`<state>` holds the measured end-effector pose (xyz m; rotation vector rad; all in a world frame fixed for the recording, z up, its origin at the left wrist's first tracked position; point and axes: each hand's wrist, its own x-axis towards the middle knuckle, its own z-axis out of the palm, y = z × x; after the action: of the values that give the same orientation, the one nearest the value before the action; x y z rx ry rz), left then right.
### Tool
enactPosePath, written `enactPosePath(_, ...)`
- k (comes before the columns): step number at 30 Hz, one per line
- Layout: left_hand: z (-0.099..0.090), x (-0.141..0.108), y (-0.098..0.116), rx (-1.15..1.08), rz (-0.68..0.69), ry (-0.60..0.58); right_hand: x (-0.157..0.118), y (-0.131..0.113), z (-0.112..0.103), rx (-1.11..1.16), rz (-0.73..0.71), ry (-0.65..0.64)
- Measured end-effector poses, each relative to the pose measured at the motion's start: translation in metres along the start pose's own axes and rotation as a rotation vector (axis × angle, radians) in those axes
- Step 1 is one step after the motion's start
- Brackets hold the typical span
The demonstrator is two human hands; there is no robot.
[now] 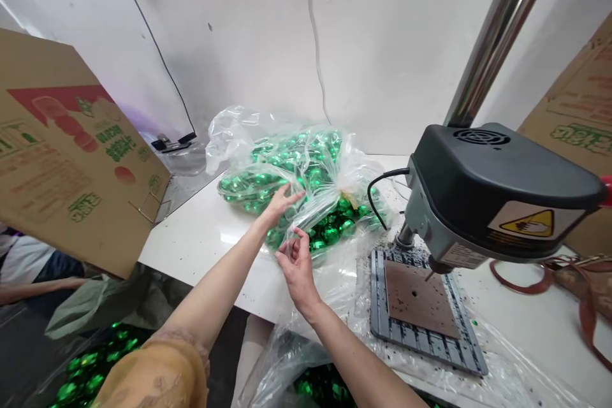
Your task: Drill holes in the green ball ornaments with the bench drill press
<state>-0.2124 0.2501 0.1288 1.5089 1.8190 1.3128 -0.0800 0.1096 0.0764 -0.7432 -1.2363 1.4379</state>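
Clear plastic bags full of shiny green faceted balls lie on the white table. My right hand pinches the edge of a clear plastic bag at the near side of the pile. Just beyond it, my left hand rests against the plastic, its fingers stretched out and spread over the bag. Gathered, twisted plastic shows to the right of my left hand, beside the exposed-looking green balls.
A bench drill press stands at the right, over a brown board on its slotted base. A printed cardboard box is at left. More green balls lie below the table edge. A co-worker's arm shows at far left.
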Motion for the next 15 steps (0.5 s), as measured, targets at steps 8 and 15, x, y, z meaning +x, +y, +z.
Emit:
enactPosePath(8,0.020,-0.018,-0.015,0.200,0.046,-0.022,-0.011,0.003,-0.003,-0.306,-0.024,-0.029)
enactPosePath(15,-0.004,-0.032,-0.008,0.187,0.065,0.157,-0.046,-0.014,-0.019,-0.691,-0.110,-0.052)
